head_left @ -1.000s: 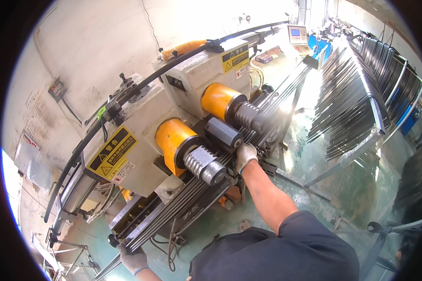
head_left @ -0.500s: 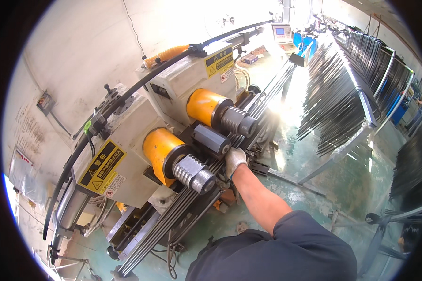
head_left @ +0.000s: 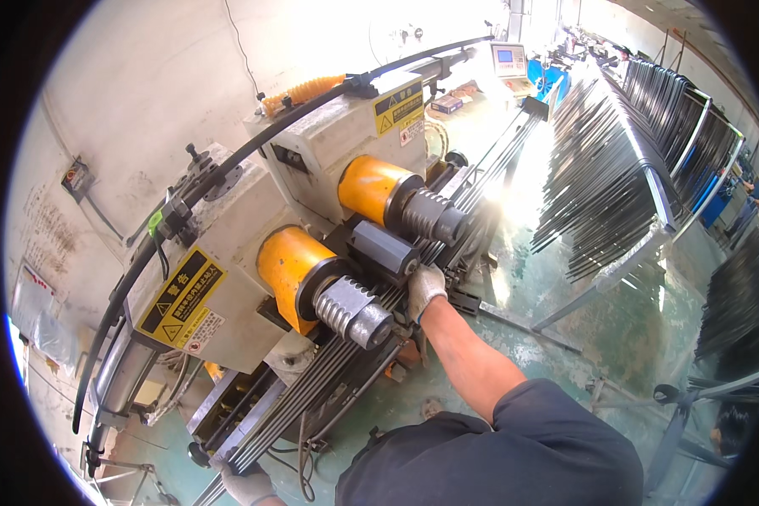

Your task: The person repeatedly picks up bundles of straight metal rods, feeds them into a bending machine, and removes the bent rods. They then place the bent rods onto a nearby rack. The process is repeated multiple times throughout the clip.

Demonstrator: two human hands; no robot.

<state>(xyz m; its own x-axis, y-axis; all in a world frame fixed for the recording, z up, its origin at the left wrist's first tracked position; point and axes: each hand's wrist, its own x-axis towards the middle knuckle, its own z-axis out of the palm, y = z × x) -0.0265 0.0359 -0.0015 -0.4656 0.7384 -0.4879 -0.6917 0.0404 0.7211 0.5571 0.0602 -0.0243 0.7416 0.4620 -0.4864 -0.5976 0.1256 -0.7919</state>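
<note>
Several long thin metal rods (head_left: pixel 288 406) lie side by side, slanting across the front of a machine. At the lower left my left hand (head_left: pixel 246 484), in a pale work glove, is closed round their near end. My right hand (head_left: pixel 427 292), gloved too, is closed at the rods farther along, just below a dark faceted block (head_left: pixel 383 251); its fingertips are partly hidden. On either side of that block, a ridged steel roller (head_left: pixel 352 312) and a second ridged roller (head_left: pixel 434 216) stick out from yellow housings (head_left: pixel 293 271) over the rods.
Warning labels mark the machine body (head_left: pixel 236 221). A black hose (head_left: pixel 244 156) arches over it. At the back stands a control panel (head_left: pixel 508 61). To the right, a metal rack (head_left: pixel 662 198) carries many dark rods (head_left: pixel 590 177). Another person (head_left: pixel 756 198) is at the far right.
My left hand has come further into view at the lower left, moving up along the rods. My right hand stays by the dark block. The view has shifted slightly.
</note>
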